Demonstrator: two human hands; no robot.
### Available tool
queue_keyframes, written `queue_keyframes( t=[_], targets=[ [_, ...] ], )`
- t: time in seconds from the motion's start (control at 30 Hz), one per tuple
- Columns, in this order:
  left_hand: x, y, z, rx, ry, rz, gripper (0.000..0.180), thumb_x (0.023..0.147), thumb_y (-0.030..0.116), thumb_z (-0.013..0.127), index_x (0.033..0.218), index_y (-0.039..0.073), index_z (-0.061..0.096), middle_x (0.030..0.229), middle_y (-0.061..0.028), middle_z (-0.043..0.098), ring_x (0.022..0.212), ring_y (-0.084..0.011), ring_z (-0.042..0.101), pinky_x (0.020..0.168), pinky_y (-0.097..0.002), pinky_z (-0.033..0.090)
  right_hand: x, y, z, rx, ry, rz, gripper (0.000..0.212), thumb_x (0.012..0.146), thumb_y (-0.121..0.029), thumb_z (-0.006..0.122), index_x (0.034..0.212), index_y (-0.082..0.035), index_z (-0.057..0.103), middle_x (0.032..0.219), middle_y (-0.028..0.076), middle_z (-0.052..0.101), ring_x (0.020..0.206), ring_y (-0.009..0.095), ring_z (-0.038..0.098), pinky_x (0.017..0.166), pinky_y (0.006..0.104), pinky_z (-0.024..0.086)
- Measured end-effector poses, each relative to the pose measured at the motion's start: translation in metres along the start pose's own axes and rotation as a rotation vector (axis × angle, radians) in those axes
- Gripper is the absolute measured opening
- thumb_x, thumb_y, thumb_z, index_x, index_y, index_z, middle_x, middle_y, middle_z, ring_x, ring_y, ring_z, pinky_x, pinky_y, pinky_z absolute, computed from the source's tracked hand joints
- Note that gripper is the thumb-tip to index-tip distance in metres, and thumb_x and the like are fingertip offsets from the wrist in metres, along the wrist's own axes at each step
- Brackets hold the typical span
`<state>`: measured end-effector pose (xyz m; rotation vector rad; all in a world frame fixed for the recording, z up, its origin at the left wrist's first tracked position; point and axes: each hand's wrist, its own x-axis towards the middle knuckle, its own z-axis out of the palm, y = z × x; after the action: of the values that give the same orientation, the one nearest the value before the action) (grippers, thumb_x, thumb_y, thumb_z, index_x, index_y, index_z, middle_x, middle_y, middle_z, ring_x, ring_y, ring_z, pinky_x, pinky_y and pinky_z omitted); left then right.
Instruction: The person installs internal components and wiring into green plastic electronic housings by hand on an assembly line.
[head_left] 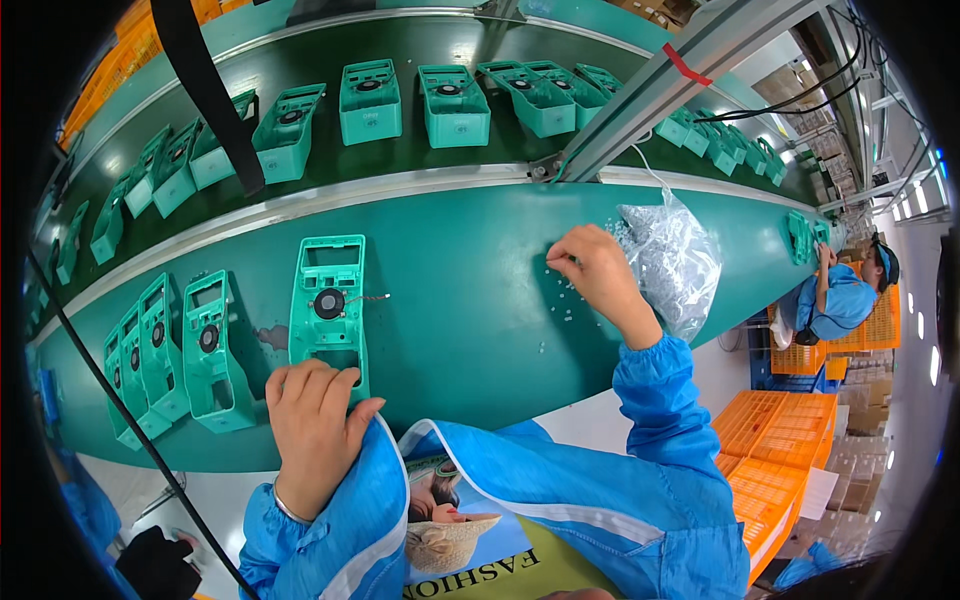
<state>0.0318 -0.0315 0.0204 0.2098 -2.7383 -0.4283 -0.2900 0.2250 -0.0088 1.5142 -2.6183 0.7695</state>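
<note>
A teal plastic housing lies on the green table in front of me. It has a round black fan with a short thin cable out to its right. My left hand is closed over the near end of this housing, fingers curled on its edge. To the right, my right hand is pinched just above the tabletop. A pale speck shows at its fingertips, too small to name. Small whitish pieces lie scattered below that hand. Beside it rests a clear plastic bag full of similar pieces.
More teal housings with fans stand at the table's left. Beyond a metal rail, a long row of housings sits on a dark green belt. A slanted metal post rises behind the bag. A co-worker sits far right, near orange crates.
</note>
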Motion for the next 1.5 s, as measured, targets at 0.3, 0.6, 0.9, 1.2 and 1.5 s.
queue_keyframes(
  t=[0.3,0.6,0.9,1.2,1.5],
  targets=[
    [0.003,0.0,0.002,0.009,0.012,0.015,0.035,0.077,0.027,0.084,0.1,0.005,0.069,0.094,-0.0088,0.065,0.098,-0.0303,0.061,0.092,-0.0484,0.042,-0.006,0.003,0.003,-0.067,0.113,-0.087,0.01,0.078,-0.005,0.08,0.085,-0.006,0.073,0.084,0.008,0.069,0.085,0.031,0.063,0.076,0.0431,0.049],
    [0.001,-0.001,0.003,-0.001,0.046,0.034,0.03,0.075,0.023,0.084,0.094,0.005,0.069,0.092,-0.0075,0.066,0.095,-0.0287,0.062,0.091,-0.0481,0.043,-0.008,-0.003,0.005,-0.176,0.089,-0.091,0.011,0.078,-0.008,0.08,0.086,-0.01,0.073,0.088,0.003,0.067,0.093,0.026,0.063,0.083,0.0409,0.046],
    [-0.001,-0.003,0.004,-0.008,0.046,0.026,0.029,0.075,0.023,0.084,0.094,0.006,0.07,0.091,-0.007,0.066,0.095,-0.028,0.062,0.094,-0.0486,0.042,-0.01,-0.001,0.007,-0.159,0.145,-0.051,0.011,0.078,-0.007,0.08,0.086,-0.009,0.074,0.088,0.003,0.069,0.092,0.027,0.063,0.086,0.0418,0.046],
    [-0.003,-0.004,0.004,-0.013,0.047,0.008,0.028,0.074,0.022,0.084,0.094,0.007,0.07,0.09,-0.0062,0.066,0.095,-0.0272,0.063,0.097,-0.0499,0.042,-0.004,-0.006,0.008,-0.231,0.142,-0.115,0.01,0.077,-0.007,0.079,0.084,-0.01,0.073,0.087,0.003,0.068,0.092,0.026,0.063,0.087,0.0421,0.047],
    [-0.011,-0.007,0.004,-0.043,0.023,0.002,0.022,0.078,0.021,0.081,0.094,0.01,0.071,0.091,-0.0033,0.066,0.098,-0.0233,0.064,0.105,-0.0526,0.041,0.003,-0.017,-0.001,-0.399,0.087,-0.221,0.008,0.076,-0.01,0.076,0.082,-0.008,0.07,0.086,0.004,0.066,0.094,0.027,0.063,0.09,0.0446,0.046]
  ],
)
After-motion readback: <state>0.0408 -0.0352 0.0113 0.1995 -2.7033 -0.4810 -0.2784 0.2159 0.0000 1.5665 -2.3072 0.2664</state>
